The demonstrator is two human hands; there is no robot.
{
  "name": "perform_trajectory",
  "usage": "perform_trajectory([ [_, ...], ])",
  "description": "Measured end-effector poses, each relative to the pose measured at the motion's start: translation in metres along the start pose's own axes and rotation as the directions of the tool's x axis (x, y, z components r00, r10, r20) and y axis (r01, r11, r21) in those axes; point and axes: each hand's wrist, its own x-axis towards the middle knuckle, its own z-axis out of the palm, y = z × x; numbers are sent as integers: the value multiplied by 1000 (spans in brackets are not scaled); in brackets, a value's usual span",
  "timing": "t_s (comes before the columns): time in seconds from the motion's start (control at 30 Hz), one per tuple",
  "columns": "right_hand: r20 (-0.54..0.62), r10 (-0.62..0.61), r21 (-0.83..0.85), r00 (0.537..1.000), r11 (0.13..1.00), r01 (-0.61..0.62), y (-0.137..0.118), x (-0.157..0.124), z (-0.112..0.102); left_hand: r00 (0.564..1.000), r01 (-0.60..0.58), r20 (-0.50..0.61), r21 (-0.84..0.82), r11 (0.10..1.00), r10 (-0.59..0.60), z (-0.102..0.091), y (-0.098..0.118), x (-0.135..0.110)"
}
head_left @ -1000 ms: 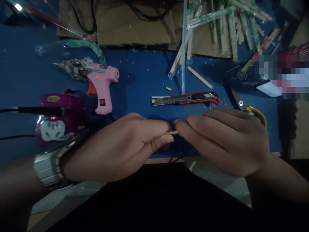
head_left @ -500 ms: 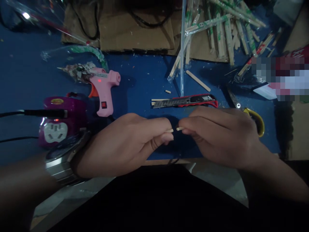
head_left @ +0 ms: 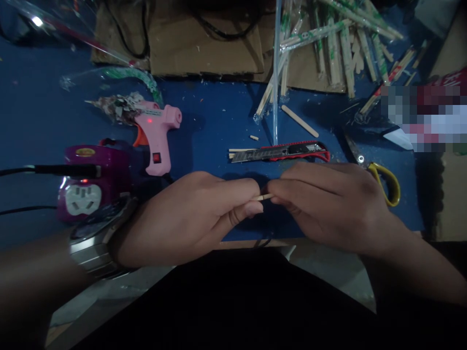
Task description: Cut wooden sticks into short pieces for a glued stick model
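My left hand (head_left: 189, 214) and my right hand (head_left: 328, 204) meet over the near edge of a blue work surface (head_left: 215, 116). Both are closed in a pinch on a thin pale wooden stick (head_left: 263, 197), of which only a short piece shows between the fingertips. A metal watch (head_left: 91, 243) sits on my left wrist. Just beyond the hands lies a red utility knife (head_left: 280, 151) with its blade out to the left.
A pink glue gun (head_left: 156, 133) and a purple power socket (head_left: 91, 180) with a cable lie at the left. Yellow-handled scissors (head_left: 383, 180) rest at the right. Several wrapped chopsticks (head_left: 328, 43) and cardboard (head_left: 204, 43) fill the back. A flat wooden stick (head_left: 299, 121) lies nearby.
Half a second ago two stick ends showed with a gap between the hands; now the fingertips are together and the stick spans them in one line.
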Motion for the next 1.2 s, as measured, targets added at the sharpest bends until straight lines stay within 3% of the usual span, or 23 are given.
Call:
perform_trajectory([
  [0.47, -21, 11, 4, 1000, 1000, -11, 1, 0, 2, 1000, 3, 2, 27, 1000, -3, 1, 0, -1],
  [0.73, -34, 114, 319, 993, 943, -97, 5, 3, -2, 999, -9, -45, 18, 1000, 10, -4, 6, -1],
  [0.9, -89, 115, 443, 989, 894, -64, 7, 5, -2, 992, 11, -122, 0, 1000, -11, -6, 11, -3],
  [1.07, -146, 128, 454, 981, 890, -49, 5, 7, 0, 988, -29, -152, 22, 999, 32, -3, 9, -4],
  [1.2, -128, 146, 416, 981, 906, -81, 3, 6, -2, 985, -56, -165, 1, 998, 56, -2, 7, -3],
])
